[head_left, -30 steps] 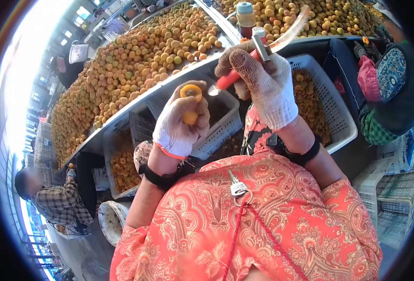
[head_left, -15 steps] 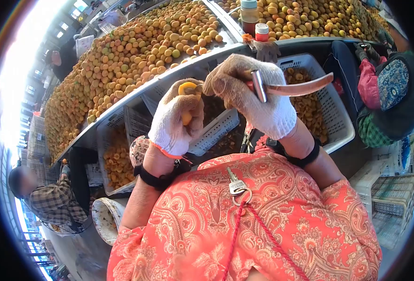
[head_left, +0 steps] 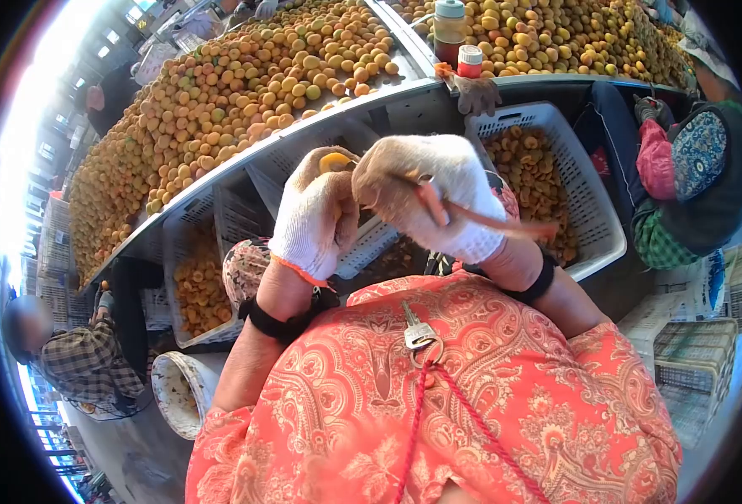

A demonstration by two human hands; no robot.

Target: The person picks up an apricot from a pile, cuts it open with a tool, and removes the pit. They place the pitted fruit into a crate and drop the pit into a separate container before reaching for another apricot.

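Observation:
In white cotton gloves with brown-stained fingers, both my hands meet in front of my chest. My left hand is closed around an apricot, whose orange flesh shows above the thumb and forefinger. Right up against it, my right hand is closed on a small tool with a metal part and a long, curved reddish-brown strip trailing to the right. The tool's working end is hidden by my fingers. Below the hands, a key hangs on a red cord.
Heaped apricots cover the metal-edged table ahead. Crates of opened apricots stand at left and right. A bottle and red jar sit by the divider. A white bucket is at lower left. People sit on both sides.
My right hand has lowered and turned, swinging the tool's strip downward. My left hand has rotated, and the orange piece seen earlier in its palm is out of sight.

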